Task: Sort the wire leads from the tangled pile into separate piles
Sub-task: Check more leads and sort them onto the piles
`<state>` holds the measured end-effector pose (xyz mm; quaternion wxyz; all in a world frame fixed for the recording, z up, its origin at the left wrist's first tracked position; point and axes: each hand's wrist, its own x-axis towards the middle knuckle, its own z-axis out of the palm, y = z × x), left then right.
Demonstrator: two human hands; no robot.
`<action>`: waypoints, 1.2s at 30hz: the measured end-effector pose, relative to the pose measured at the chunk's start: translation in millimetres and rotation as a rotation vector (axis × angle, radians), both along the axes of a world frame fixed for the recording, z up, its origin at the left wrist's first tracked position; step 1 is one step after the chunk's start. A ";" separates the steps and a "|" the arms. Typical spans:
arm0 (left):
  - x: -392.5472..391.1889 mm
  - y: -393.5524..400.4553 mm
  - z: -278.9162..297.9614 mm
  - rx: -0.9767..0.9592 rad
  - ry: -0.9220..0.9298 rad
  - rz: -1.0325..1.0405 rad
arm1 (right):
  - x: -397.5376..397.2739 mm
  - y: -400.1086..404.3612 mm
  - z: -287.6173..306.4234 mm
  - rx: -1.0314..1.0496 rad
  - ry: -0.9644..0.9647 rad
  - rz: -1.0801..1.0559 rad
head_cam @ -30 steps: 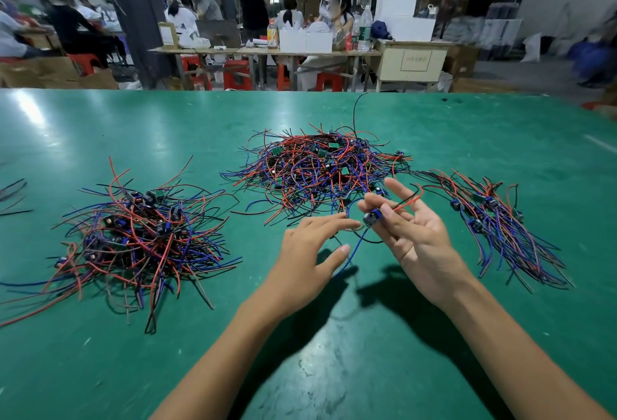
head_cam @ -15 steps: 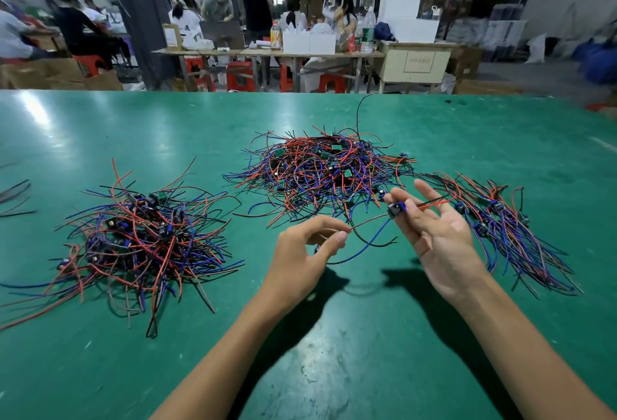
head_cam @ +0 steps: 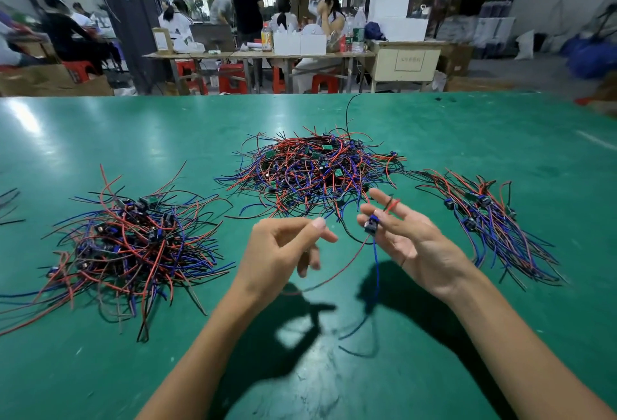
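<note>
Both my hands are raised over the green worktop (head_cam: pixel 434 369), near edge, palms turned inward. My right hand (head_cam: pixel 410 246) has its grip closed on one wire lead (head_cam: pixel 371 225): thumb and fingers pinch its small dark-blue part, a blue wire hangs straight down from it, a red wire trails off toward the left hand, and a thin black loop curves between the two hands. My left hand (head_cam: pixel 283 252) has thumb and forefinger curled toward each other; whether they pinch a wire I cannot tell. The tangled pile (head_cam: pixel 317 169) of red, blue and black leads lies just beyond my hands at worktop centre. A sorted pile (head_cam: pixel 133 246) sits well to the left, loosely heaped. Another sorted pile (head_cam: pixel 490 222) lies to the right, its wires more aligned, fanning toward me. A few stray wires (head_cam: pixel 10 205) at the far left edge. Beyond the worktop, people sit at tables with red stools (head_cam: pixel 232 77).
</note>
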<state>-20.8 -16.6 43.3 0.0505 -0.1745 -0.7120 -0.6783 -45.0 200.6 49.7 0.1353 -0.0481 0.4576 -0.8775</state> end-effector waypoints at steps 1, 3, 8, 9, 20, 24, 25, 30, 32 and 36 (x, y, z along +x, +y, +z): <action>0.3 4.4 -0.4 0.025 -0.072 -0.039 | 0.9 -2.6 -0.6 0.001 -0.007 0.047; 1.6 12.7 -2.3 0.088 -0.265 -0.217 | 1.2 -7.0 -3.0 0.020 0.004 0.090; 12.1 17.4 -5.2 0.165 -0.417 -0.466 | 5.1 -7.2 -5.8 0.385 0.153 -0.019; 13.2 18.0 -4.8 0.185 -0.417 -0.458 | 4.8 -6.9 -6.5 0.439 0.166 -0.045; 14.1 27.6 -2.3 0.314 -0.696 -0.442 | -2.5 0.0 -12.8 0.432 0.080 0.079; 12.5 31.4 -6.7 0.244 -0.678 -0.382 | -0.5 -2.5 -17.8 0.499 0.103 0.191; 12.5 33.8 -8.7 0.233 -0.665 -0.334 | -0.3 -5.1 -19.8 0.515 0.098 0.191; 12.0 41.8 -18.2 0.253 -0.641 -0.207 | 0.0 -16.5 -27.4 0.501 0.071 0.146; 12.8 44.5 -19.8 0.218 -0.590 -0.159 | 0.7 -18.5 -28.3 0.501 0.101 0.127; 14.8 47.4 -20.2 0.131 -0.496 -0.051 | 3.2 -28.1 -28.1 0.574 0.194 0.087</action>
